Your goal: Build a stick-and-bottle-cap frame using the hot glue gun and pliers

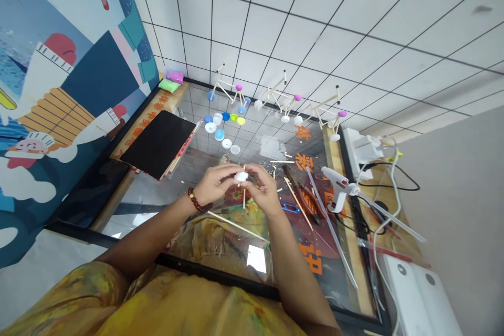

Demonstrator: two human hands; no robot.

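Note:
My left hand (214, 184) and my right hand (262, 188) meet above the glass tabletop, fingers pinched round a small white bottle cap (241, 176). A short pale stick pokes out above and below the cap; whether it passes through is too small to tell. Beneath the hands lies a long thin wooden stick (238, 226). Just past my right hand are a blue-handled cutter (290, 207), pliers (311, 205) and another wooden stick (298, 203). Loose bottle caps (219, 134) in white, blue, yellow and green are grouped beyond my left hand.
Three stick-and-cap models (281, 100) with pink tops stand along the back wall. A black-covered stack (159, 142) lies at left, near green and purple packets (170, 85). On the right are a white glue gun (337, 189), clear glue sticks (333, 231), cables and a power strip (356, 149).

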